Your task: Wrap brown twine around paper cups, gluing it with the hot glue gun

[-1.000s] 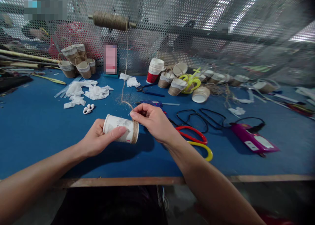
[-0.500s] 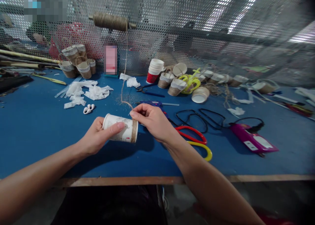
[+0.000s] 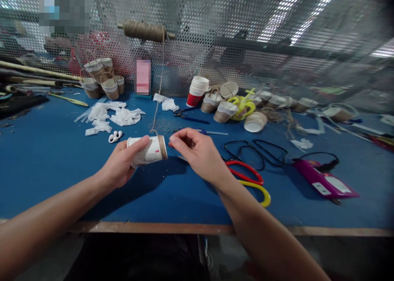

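My left hand [image 3: 118, 164] is wrapped round a white paper cup [image 3: 149, 151] lying on its side in the air, thumb along its wall. Several turns of brown twine [image 3: 162, 147] circle the cup's right end. From there a strand rises to a twine spool [image 3: 144, 30] on a stick at the mesh. My right hand [image 3: 197, 149] is just right of the cup, apart from it, with thumb and forefinger pinched together; whether anything is between them cannot be made out. Scissors with one red and one yellow handle [image 3: 246, 172] lie beneath my right wrist.
Behind stand a phone [image 3: 143, 78], stacked paper cups [image 3: 197, 91] and small twine-wrapped baskets [image 3: 110, 88]. White lace scraps [image 3: 126, 116], pliers [image 3: 192, 116] and a glue gun partly behind my right hand lie on the blue table [image 3: 55, 162]. A purple power strip [image 3: 326, 180] with black cable is at right.
My right hand has moved off the twine-wrapped end of the cup, leaving a gap. The cup has turned and tilted in my left hand. The whole view has shifted slightly.
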Available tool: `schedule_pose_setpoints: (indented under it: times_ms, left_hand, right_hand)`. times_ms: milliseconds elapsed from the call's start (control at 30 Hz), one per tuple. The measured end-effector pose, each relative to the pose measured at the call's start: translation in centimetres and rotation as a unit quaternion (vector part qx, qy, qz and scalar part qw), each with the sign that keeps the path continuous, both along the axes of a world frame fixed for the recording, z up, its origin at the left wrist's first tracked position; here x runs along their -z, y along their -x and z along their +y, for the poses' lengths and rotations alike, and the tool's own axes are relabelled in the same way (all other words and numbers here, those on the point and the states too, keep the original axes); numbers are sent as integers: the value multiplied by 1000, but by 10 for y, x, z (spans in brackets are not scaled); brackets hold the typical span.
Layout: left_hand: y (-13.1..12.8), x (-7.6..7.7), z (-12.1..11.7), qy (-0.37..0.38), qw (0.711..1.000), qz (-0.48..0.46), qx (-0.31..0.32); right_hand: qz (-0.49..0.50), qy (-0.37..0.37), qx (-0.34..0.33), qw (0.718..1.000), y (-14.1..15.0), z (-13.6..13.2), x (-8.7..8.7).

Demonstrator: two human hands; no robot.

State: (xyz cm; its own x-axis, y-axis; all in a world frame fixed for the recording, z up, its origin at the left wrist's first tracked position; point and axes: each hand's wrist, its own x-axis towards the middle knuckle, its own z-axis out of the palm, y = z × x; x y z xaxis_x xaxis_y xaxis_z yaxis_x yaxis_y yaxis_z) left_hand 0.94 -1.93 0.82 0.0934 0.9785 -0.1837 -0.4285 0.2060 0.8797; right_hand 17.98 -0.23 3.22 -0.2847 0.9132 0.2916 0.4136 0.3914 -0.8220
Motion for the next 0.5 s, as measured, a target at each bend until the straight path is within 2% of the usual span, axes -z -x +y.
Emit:
schedule_pose_setpoints:
  times_ms: [133,500]
  left_hand:
    - [0,0,0,-18,1000,-22,3]
    - [-2,4,-4,-57,998,-14,5]
  right_hand:
    - [-27,60,-74,995,3,-7,-4]
    - [-30,84,-53,995,8,-9,-3]
